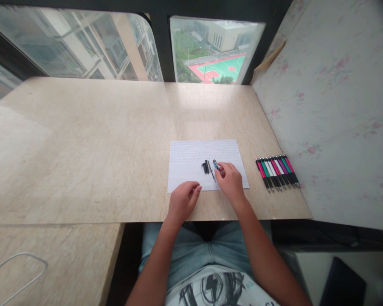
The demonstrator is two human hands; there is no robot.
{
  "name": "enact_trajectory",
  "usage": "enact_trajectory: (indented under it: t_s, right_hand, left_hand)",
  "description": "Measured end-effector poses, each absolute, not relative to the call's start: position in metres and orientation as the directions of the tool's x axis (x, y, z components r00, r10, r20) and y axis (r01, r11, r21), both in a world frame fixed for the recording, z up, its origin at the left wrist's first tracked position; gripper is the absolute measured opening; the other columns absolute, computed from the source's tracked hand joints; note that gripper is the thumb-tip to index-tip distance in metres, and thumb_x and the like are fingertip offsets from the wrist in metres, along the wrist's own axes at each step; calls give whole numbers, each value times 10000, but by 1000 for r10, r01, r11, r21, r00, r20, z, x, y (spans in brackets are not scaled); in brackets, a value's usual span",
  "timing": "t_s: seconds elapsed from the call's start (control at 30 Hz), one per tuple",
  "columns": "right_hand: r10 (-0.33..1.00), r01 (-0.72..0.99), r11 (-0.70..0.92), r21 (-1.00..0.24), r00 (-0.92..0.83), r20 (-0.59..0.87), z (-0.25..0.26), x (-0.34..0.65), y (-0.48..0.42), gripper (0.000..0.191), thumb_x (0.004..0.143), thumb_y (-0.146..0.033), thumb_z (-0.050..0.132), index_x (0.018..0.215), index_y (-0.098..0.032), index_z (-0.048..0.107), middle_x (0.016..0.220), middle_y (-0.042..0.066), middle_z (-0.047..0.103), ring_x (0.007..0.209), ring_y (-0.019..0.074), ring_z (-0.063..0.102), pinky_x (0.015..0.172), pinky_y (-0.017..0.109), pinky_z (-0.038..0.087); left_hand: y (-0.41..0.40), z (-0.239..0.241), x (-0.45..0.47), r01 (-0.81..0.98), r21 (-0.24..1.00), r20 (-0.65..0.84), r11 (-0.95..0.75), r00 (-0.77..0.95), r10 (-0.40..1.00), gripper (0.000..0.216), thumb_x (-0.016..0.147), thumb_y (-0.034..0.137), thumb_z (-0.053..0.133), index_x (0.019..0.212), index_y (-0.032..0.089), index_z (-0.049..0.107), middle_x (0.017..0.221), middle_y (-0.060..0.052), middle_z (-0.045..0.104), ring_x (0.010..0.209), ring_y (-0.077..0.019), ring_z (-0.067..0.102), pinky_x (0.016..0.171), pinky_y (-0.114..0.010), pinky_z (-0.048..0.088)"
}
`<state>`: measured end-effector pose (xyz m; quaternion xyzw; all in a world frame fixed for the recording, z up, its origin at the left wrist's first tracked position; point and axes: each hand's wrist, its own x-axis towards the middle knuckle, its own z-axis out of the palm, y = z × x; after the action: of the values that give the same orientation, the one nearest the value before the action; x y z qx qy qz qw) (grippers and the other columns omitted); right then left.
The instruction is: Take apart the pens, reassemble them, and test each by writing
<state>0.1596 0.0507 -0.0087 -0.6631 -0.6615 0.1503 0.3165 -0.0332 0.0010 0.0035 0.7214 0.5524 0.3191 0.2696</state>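
Observation:
A sheet of paper (181, 174) with rows of faint writing lies on the counter. On its right half, the fingers of my right hand (230, 180) close around a blue pen barrel (215, 164) with a dark end. Beside it on the paper lie a thin dark pen refill (211, 171) and short black pen parts (206, 166), side by side. My left hand (184, 199) is at the sheet's lower edge, thumb and forefinger pressed together. Anything between those fingertips is too small to make out.
A row of several click pens (277, 172) in pink, green, white and purple lies to the right, near the papered wall (334, 106). Windows (217, 51) stand behind the counter (92, 144). A white cable (26, 255) lies on the lower surface at front left.

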Motion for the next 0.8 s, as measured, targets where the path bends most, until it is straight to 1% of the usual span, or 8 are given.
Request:
enact_trajectory:
  t_s: [0.23, 0.4, 0.53, 0.63, 0.73, 0.8]
  right_hand:
    - [959, 788, 78, -611, 107, 261, -14, 171, 52, 219, 857, -260, 524, 983, -168, 678, 842, 82, 656, 674, 193, 564, 725, 353, 454]
    - [957, 782, 104, -614, 88, 275, -14, 171, 53, 220, 856, -246, 507, 957, -170, 686, 849, 88, 666, 674, 190, 567, 716, 340, 447]
    - [947, 760, 93, -643, 132, 293, -10, 170, 46, 215, 874, -262, 505, 932, -165, 687, 835, 78, 674, 653, 175, 556, 692, 318, 438]
    - [937, 725, 87, -683, 172, 302, -8, 167, 27, 259, 915, -321, 490, 820, -166, 674, 745, 54, 656, 631, 165, 543, 646, 292, 412]
    - [956, 672, 79, -737, 158, 247, -7, 162, 1, 369, 953, -358, 446, 688, -176, 627, 568, 2, 557, 538, 138, 490, 567, 263, 359]
    - [958, 645, 84, -760, 158, 240, -7, 159, -13, 388, 951, -361, 451, 638, -180, 590, 533, -11, 524, 510, 126, 462, 546, 256, 339]
  left_hand:
    - [2, 5, -33, 587, 775, 168, -235, 167, 972, 209, 941, 338, 488, 892, 214, 649, 852, -50, 712, 775, -189, 636, 727, -305, 469]
    - [2, 4, -33, 571, 790, 162, -224, 158, 974, 199, 932, 325, 501, 897, 216, 665, 855, -51, 715, 770, -187, 634, 727, -300, 463]
    - [0, 2, -34, 550, 807, 172, -214, 128, 977, 192, 929, 306, 503, 885, 211, 664, 844, -55, 715, 775, -191, 637, 726, -297, 458]
    - [-1, 1, -35, 543, 814, 166, -205, 121, 979, 222, 948, 309, 466, 876, 206, 649, 801, -46, 704, 744, -181, 638, 710, -289, 455]
    - [-2, 1, -36, 537, 822, 140, -190, 133, 981, 241, 954, 325, 451, 873, 203, 641, 732, -29, 680, 687, -166, 628, 673, -274, 448]
    - [-3, 3, -36, 531, 823, 136, -202, 160, 978, 249, 955, 335, 444, 888, 203, 644, 718, -29, 673, 684, -166, 628, 668, -271, 448]
